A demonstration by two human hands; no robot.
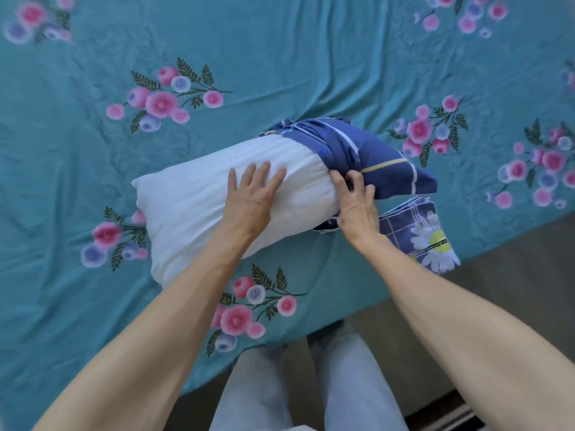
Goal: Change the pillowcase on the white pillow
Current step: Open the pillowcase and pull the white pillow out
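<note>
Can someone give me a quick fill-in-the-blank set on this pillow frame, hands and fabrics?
1. The left hand presses flat on the ____ pillow.
2. The right hand pinches the bunched edge of the ____ pillowcase.
3. That pillowcase covers only the pillow's ____ end.
4. A folded pillowcase with a ____ print lies on the teal bedsheet.

Missing words: white; blue; right; daisy

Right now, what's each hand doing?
Left hand: open, flat on the white pillow.
Right hand: pinching the blue pillowcase.
</note>
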